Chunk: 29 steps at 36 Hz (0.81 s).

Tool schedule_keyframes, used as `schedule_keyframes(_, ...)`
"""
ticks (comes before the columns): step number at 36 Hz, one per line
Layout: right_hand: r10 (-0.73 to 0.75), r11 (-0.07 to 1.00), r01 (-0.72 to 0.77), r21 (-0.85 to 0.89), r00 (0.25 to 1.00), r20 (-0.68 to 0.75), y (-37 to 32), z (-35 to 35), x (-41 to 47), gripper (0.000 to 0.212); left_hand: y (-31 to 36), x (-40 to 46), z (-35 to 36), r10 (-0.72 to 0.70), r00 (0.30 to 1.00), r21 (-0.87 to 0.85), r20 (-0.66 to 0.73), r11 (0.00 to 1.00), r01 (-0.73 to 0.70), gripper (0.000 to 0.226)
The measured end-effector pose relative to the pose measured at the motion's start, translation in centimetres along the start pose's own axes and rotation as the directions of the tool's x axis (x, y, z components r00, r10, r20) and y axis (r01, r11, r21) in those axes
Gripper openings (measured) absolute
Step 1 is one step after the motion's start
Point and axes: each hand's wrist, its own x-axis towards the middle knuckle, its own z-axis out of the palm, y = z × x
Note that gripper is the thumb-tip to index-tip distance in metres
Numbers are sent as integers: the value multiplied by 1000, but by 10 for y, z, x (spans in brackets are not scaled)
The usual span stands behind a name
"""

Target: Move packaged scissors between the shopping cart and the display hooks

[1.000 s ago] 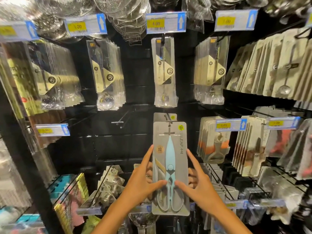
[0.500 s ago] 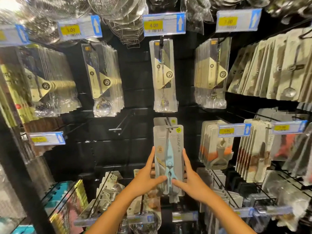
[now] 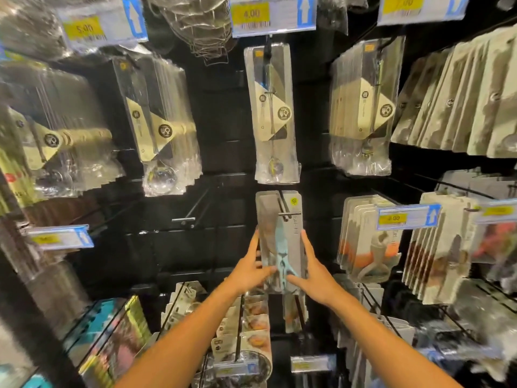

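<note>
A grey card pack with pale blue scissors point(image 3: 281, 242) hangs upright against the black display wall, low in the middle. Its top sits at the T-shaped end of a metal display hook point(image 3: 289, 213), whose bar crosses the front of the card. Another grey pack point(image 3: 268, 198) shows just behind it on the same hook. My left hand point(image 3: 251, 271) grips the pack's left edge, thumb across the front. My right hand point(image 3: 314, 271) holds the right edge the same way. The shopping cart is out of view.
An empty hook point(image 3: 183, 219) juts out to the left of the scissors. Clear packs of utensils point(image 3: 272, 116) hang above, grey carded goods point(image 3: 366, 236) to the right, more packs point(image 3: 251, 312) below my hands. Price tags point(image 3: 272, 15) line the rows.
Both hands have pushed the scissors pack away from me and up towards the wall, so it now sits at the hook's end. The view has moved closer to the display.
</note>
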Motion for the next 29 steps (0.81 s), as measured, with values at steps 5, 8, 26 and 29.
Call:
schedule_keyframes(5, 156, 984, -156, -88, 988, -9, 6, -2, -18, 112, -18, -13, 1, -24, 999, 167, -34, 986, 29, 103)
schedule_keyframes(8, 176, 973, -169, -158, 984, 35, 11, 0, -34, 97, -42, -33, -7, -56, 997, 302, -61, 951, 72, 93)
schedule_keyframes(26, -136, 914, 313, -260, 837, 529, -40, 154, -123, 64, -131, -316, -56, -18, 991, 745, -133, 658, 112, 67)
schedule_keyframes(29, -138, 904, 341, -257, 803, 580, -53, 203, -134, 65, -142, -380, -58, -95, 968, 719, -233, 653, 238, 62)
